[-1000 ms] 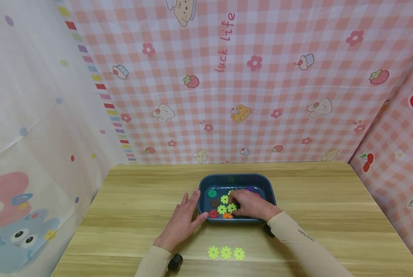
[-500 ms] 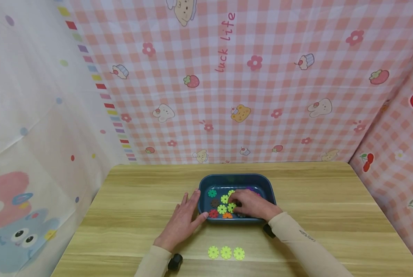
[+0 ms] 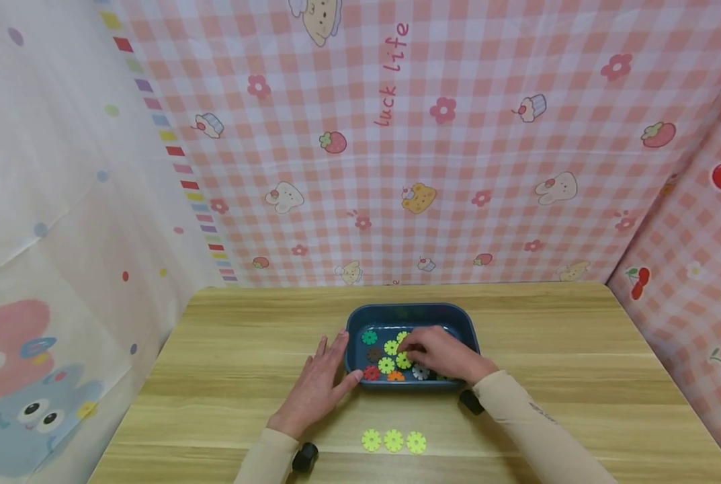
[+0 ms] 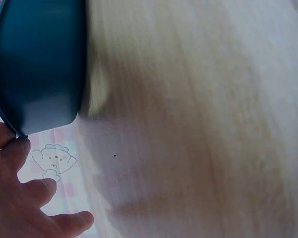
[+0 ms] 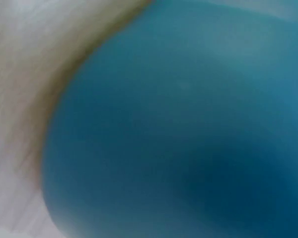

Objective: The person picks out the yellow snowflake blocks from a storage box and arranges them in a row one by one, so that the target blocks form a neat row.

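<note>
A dark blue tray [image 3: 412, 383] holds several notched plastic snowflake discs in mixed colours. My right hand [image 3: 447, 354] reaches over its right side, thumb and fingers pinching the edge of a yellow-green snowflake disc [image 3: 403, 361]. Other yellow-green discs [image 3: 386, 366] lie just left of it, and a grey disc [image 3: 420, 372] sits below the fingers. My left hand [image 3: 314, 386] rests at the tray's left end with spread fingers, thumb at the front corner. In the left wrist view, its fingertips [image 4: 21, 144] are at the tray rim. The right wrist view shows only the tray's outer wall [image 5: 154, 129].
Three yellow-green discs [image 3: 394, 441] lie in a row on the wooden table [image 3: 245, 323], in front of the tray. Green [image 3: 369, 337], brown [image 3: 374, 353], red [image 3: 371, 372] and orange discs [image 3: 396, 376] are inside it. A checked cloth [image 3: 493, 154] hangs behind the table.
My right hand has risen slightly, uncovering the grey disc beneath it. The pinched yellow-green disc has shifted up a little in view. My left hand stays on the tray's left end.
</note>
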`<state>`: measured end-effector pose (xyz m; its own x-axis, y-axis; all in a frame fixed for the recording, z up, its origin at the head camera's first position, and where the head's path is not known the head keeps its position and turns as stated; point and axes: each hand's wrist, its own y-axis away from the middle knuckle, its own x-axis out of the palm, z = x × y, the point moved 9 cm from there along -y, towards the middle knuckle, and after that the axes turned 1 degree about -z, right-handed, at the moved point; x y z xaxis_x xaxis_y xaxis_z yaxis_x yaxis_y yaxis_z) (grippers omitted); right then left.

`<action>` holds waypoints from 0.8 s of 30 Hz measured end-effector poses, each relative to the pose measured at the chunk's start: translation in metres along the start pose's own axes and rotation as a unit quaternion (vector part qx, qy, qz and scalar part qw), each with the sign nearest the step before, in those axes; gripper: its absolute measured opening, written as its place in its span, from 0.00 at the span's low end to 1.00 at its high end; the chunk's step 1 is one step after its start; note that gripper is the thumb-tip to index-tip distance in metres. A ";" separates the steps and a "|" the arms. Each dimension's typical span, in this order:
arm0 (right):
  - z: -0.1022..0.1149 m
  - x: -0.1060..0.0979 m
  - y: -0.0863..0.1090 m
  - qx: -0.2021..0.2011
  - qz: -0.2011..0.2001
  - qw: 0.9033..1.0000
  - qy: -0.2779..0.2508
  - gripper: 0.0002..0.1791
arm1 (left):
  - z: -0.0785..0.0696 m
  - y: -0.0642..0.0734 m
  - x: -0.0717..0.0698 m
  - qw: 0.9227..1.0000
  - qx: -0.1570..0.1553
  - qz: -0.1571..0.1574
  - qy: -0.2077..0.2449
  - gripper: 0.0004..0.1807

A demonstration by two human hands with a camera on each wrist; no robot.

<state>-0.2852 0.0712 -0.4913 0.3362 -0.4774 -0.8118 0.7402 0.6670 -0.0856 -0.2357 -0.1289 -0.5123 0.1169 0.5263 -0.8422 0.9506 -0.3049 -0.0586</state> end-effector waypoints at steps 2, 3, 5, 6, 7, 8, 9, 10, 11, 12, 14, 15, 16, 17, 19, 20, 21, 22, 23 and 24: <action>0.002 -0.004 0.002 0.001 -0.007 1.000 -0.003 0.10 | 0.000 0.000 0.000 1.000 -0.001 0.000 0.000 0.46; 0.004 -0.007 0.003 0.001 -0.012 1.000 -0.006 0.10 | 0.000 0.000 0.000 1.000 -0.001 0.000 0.000 0.46; 0.007 -0.012 0.006 0.000 -0.024 1.000 -0.010 0.10 | 0.000 0.000 0.000 1.000 -0.001 0.000 0.000 0.46; 0.009 -0.014 0.008 -0.003 -0.030 0.999 -0.012 0.10 | 0.000 0.000 0.000 1.000 -0.001 -0.001 -0.001 0.46; 0.011 -0.017 0.009 -0.004 -0.035 0.999 -0.015 0.10 | 0.000 0.000 0.000 1.000 -0.001 -0.001 -0.002 0.46; 0.012 -0.019 0.011 -0.004 -0.041 0.999 -0.018 0.10 | 0.000 0.000 0.000 1.000 0.000 -0.003 -0.003 0.46; 0.014 -0.021 0.012 -0.005 -0.045 0.999 -0.021 0.10 | 0.000 0.000 -0.001 1.000 0.000 -0.003 -0.003 0.46; 0.015 -0.022 0.014 -0.006 -0.049 0.998 -0.025 0.10 | 0.000 0.000 -0.001 1.000 0.000 -0.003 -0.004 0.46; 0.016 -0.024 0.015 -0.007 -0.052 0.998 -0.029 0.10 | 0.000 0.000 -0.001 1.000 0.000 -0.004 -0.005 0.46; 0.017 -0.025 0.017 -0.006 -0.055 0.998 -0.034 0.10 | 0.000 0.000 -0.001 1.000 0.000 -0.004 -0.005 0.46; 0.019 -0.027 0.019 -0.002 -0.060 0.997 -0.043 0.10 | 0.000 -0.001 0.000 1.000 0.000 -0.004 -0.005 0.46; 0.019 -0.028 0.020 -0.001 -0.062 0.997 -0.046 0.10 | 0.001 -0.001 0.000 1.000 -0.001 -0.004 -0.005 0.46; 0.019 -0.029 0.022 0.000 -0.065 0.997 -0.049 0.10 | 0.001 -0.001 0.000 1.000 0.000 -0.004 -0.005 0.46; 0.020 -0.029 0.023 0.003 -0.067 0.996 -0.051 0.10 | 0.001 -0.001 0.000 1.000 0.000 -0.004 -0.005 0.46; 0.021 -0.031 0.026 0.004 -0.071 0.996 -0.053 0.11 | 0.001 -0.001 0.000 1.000 0.002 -0.005 -0.006 0.46; 0.022 -0.031 0.027 0.004 -0.074 0.996 -0.054 0.10 | 0.000 -0.001 0.000 1.000 0.003 -0.006 -0.006 0.46; 0.023 -0.032 0.029 0.004 -0.077 0.996 -0.053 0.10 | 0.000 -0.001 0.000 1.000 0.004 -0.007 -0.006 0.46; 0.024 -0.033 0.031 0.003 -0.079 0.995 -0.054 0.10 | 0.000 -0.001 0.000 1.000 0.004 -0.007 -0.006 0.46; 0.025 -0.034 0.032 0.003 -0.082 0.995 -0.055 0.10 | 0.000 -0.001 -0.001 1.000 0.005 -0.008 -0.007 0.46; 0.026 -0.034 0.034 0.003 -0.085 0.995 -0.056 0.10 | 0.000 -0.001 -0.001 1.000 0.006 -0.008 -0.008 0.46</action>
<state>-0.2560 0.0955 -0.4512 0.2689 -0.6436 -0.7165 0.7948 0.5685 -0.2124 -0.2363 -0.1290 -0.5114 0.0969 0.5182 -0.8498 0.9485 -0.3068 -0.0789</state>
